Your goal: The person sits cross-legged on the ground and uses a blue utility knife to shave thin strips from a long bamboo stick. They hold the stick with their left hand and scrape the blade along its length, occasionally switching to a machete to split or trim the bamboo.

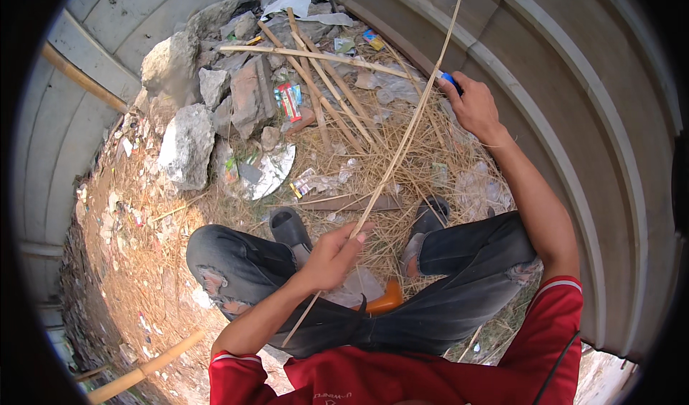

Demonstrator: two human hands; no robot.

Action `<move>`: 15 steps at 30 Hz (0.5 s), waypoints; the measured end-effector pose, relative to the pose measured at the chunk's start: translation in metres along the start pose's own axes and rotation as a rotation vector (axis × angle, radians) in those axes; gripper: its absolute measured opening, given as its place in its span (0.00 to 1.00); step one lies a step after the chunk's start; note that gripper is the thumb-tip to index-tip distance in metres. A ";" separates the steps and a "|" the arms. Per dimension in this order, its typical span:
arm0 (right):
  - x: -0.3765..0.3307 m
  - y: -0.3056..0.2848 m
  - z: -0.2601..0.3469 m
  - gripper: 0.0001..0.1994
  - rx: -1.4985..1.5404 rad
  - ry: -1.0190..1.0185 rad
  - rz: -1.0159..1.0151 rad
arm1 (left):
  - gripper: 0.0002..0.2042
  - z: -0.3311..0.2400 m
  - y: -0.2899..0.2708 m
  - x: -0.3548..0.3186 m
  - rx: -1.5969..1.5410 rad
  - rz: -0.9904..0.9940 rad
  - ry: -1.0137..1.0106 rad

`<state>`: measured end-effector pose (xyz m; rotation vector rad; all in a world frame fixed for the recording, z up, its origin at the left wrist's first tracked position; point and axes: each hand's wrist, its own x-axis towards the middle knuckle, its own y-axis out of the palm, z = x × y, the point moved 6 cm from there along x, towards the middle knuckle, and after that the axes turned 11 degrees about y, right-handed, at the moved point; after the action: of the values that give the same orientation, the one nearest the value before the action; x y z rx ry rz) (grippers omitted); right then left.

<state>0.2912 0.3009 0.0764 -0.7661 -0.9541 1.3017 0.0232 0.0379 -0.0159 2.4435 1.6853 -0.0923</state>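
Note:
A long, thin pale bamboo strip (396, 162) runs slantwise from near my lap up to the far right, slightly bowed. My left hand (334, 257) is closed round its lower part, with a thin end coming out below the fist. Farther along, my right hand (471, 106) grips a small blue tool (451, 82) right beside the strip. Its blade or working end is hidden, so its kind cannot be made out. Between my legs lies an orange plastic thing (385, 299), partly covered by my thigh and next to clear plastic.
Several bamboo sticks (334, 89) lie ahead on straw-like shavings (430, 136). Rocks (188, 145) and a brick chunk (252, 98) are piled at the left among litter. A corrugated metal wall (574, 118) curves close on the right. A bamboo pole (147, 369) sits at lower left.

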 end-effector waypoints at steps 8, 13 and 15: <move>0.008 0.008 -0.003 0.22 0.109 -0.093 0.007 | 0.21 0.004 0.002 0.002 -0.356 0.054 -0.115; 0.022 0.036 -0.037 0.20 0.700 0.189 0.494 | 0.22 -0.006 0.003 0.003 -0.514 0.124 -0.135; 0.019 0.032 -0.037 0.19 1.011 0.202 0.807 | 0.22 -0.008 0.004 0.004 -0.534 0.142 -0.144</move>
<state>0.3110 0.3260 0.0341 -0.4380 0.2955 2.0734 0.0275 0.0417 -0.0086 2.0852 1.2676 0.1742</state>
